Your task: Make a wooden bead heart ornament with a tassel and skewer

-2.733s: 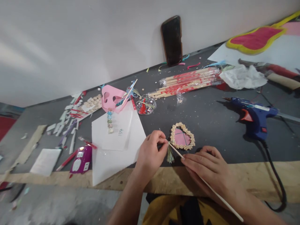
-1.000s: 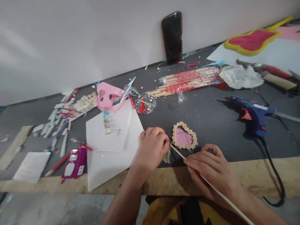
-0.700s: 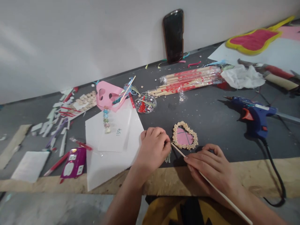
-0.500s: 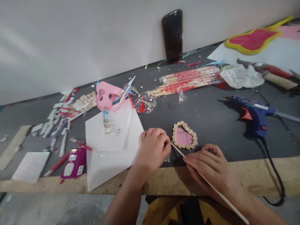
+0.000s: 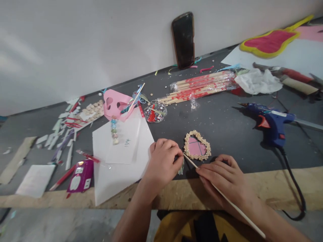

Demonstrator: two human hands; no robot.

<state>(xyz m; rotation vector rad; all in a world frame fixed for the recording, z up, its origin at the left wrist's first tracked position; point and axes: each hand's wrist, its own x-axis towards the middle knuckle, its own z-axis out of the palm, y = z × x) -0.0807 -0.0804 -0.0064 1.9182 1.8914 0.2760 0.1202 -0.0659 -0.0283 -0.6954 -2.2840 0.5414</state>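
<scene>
My right hand (image 5: 222, 178) is closed around a long thin wooden stick (image 5: 238, 211), which slants from the lower right up to my left fingertips. My left hand (image 5: 165, 158) is pinched at the stick's upper tip. A pale green tassel (image 5: 181, 167) sticks out below those fingers; its top is hidden by them. Just beyond both hands lies a heart-shaped frame (image 5: 207, 150) edged with small beige beads, with a pink centre (image 5: 195, 147) crossed by dark lines. Whether the stick tip touches the tassel or the frame, I cannot tell.
Right of the frame lies a blue glue gun (image 5: 274, 122), its black cable (image 5: 292, 174) running over the table edge. Bagged sticks (image 5: 202, 87) and a leaning phone (image 5: 183, 40) are behind. White paper (image 5: 103, 181), a pink mask (image 5: 117, 101) and a purple box (image 5: 80, 176) lie left.
The view has shifted slightly. Both hands keep the same hold, and the stick, tassel and beaded heart show no clear movement relative to each other.
</scene>
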